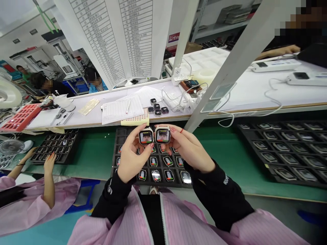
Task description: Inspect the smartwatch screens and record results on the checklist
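My left hand (131,154) pinches a small square watch body (146,136) with a lit screen, held up above a black tray (115,156). My right hand (190,148) pinches a second watch body (162,135), also lit, right beside the first so the two almost touch. Both screens face me. The tray under my hands sits on a green belt (224,156) and holds several more watch bodies (155,175) with lit screens in its pockets.
Another black tray (281,153) of watch bodies lies to the right, a third (55,146) to the left with a co-worker's hand (49,163) on it. The white shelf (255,95) behind carries papers (122,109), loose watch bodies (157,107), cables and a red tray (20,117).
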`<act>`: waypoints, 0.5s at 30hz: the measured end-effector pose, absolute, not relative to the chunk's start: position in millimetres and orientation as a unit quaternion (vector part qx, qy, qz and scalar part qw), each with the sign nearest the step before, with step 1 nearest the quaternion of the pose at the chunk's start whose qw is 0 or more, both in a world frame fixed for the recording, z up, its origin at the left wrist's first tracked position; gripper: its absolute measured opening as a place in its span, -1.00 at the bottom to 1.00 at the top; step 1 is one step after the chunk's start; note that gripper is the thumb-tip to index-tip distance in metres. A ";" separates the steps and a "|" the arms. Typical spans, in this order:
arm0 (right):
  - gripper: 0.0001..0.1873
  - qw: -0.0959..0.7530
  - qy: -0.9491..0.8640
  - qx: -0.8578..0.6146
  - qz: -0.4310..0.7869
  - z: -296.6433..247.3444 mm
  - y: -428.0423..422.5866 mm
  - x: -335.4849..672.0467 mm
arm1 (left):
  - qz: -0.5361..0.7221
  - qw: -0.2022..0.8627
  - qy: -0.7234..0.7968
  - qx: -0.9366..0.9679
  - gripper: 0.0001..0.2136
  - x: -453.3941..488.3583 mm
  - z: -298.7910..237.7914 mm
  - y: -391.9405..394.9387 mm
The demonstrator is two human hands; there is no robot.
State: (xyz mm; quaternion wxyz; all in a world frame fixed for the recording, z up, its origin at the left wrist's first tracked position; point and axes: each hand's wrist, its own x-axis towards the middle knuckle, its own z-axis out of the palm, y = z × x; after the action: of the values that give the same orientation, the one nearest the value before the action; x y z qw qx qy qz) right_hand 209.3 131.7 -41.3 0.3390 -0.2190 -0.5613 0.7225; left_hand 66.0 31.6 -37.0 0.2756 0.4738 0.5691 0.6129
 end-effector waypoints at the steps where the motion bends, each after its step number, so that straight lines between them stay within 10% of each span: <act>1: -0.45 0.339 -0.563 -0.218 0.722 -40.8 131.3 209.6 | 0.611 0.274 0.570 0.476 -0.52 66.3 -36.6 31.6; 15: -0.49 0.336 -0.557 -0.196 0.734 -46.3 132.1 213.3 | 0.613 0.275 0.566 0.479 -0.51 68.8 -34.3 31.8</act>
State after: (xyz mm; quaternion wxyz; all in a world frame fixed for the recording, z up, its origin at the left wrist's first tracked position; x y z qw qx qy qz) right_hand 213.3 132.1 -46.3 0.3359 -0.1958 -0.5574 0.7335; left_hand 68.8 31.8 -34.3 0.2746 0.4786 0.5656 0.6129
